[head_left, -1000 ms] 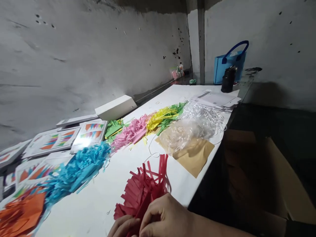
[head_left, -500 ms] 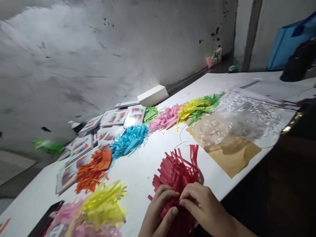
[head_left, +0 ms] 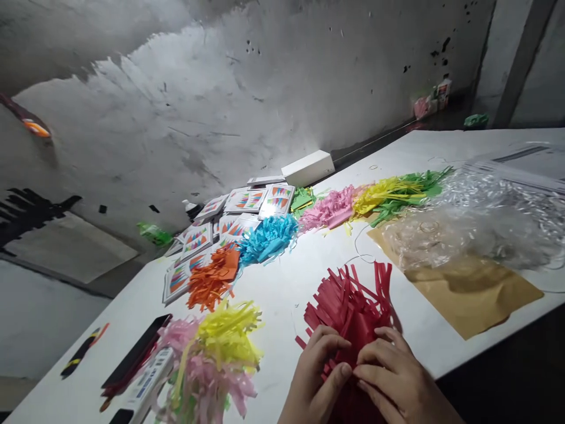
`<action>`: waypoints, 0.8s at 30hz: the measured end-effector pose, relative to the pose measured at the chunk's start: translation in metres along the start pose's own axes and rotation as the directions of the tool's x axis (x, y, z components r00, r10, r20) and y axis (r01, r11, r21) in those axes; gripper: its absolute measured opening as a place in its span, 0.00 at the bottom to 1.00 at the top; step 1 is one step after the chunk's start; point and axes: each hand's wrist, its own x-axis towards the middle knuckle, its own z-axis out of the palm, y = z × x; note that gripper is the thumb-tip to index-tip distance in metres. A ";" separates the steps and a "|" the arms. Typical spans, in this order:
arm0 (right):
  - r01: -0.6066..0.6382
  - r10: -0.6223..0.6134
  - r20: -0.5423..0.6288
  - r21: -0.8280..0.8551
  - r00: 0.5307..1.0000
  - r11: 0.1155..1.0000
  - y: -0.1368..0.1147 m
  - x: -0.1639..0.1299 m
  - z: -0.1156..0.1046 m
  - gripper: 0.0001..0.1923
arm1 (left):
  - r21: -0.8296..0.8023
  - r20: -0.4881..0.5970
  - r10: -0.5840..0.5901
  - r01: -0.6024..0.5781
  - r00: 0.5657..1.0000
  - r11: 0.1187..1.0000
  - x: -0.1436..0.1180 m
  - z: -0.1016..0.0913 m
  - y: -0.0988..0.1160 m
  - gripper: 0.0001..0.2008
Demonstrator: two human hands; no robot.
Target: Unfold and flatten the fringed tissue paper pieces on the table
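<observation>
White table (head_left: 273,294) stretched out ahead of both hands, with clear plastic (head_left: 477,229) over brown paper (head_left: 477,294) off to their right. Blue (head_left: 267,238), orange (head_left: 212,282) and pink (head_left: 331,209) paper fringes lay beyond them, well apart. Between the hands sat the red fringe (head_left: 353,300), pinched at its near end by the left hand (head_left: 315,377) and right hand (head_left: 397,380).

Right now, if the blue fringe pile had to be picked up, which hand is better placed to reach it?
Probably the left hand. Both hands pinch the red fringe paper, but the blue fringe pile lies up and to the left, on the left hand's side; the right hand would have to cross over.
</observation>
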 end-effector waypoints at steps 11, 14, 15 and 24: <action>-0.098 0.081 0.153 0.104 0.985 0.990 0.003 0.006 -0.008 0.12 | -0.016 0.032 0.010 -0.009 0.999 1.000 -0.001 -0.004 0.000 0.11; -0.128 0.104 0.185 0.119 0.977 0.985 0.005 0.006 -0.010 0.13 | -0.011 0.046 0.016 -0.016 0.999 1.000 0.001 -0.005 0.000 0.11; -0.135 0.110 0.191 0.126 0.975 0.983 0.005 0.005 -0.010 0.13 | -0.010 0.048 0.015 -0.014 0.999 1.000 0.001 -0.006 0.001 0.11; -0.149 0.118 0.212 0.140 0.970 0.979 0.008 0.004 -0.015 0.09 | 0.001 0.052 0.024 -0.024 0.998 1.000 0.000 -0.008 0.000 0.12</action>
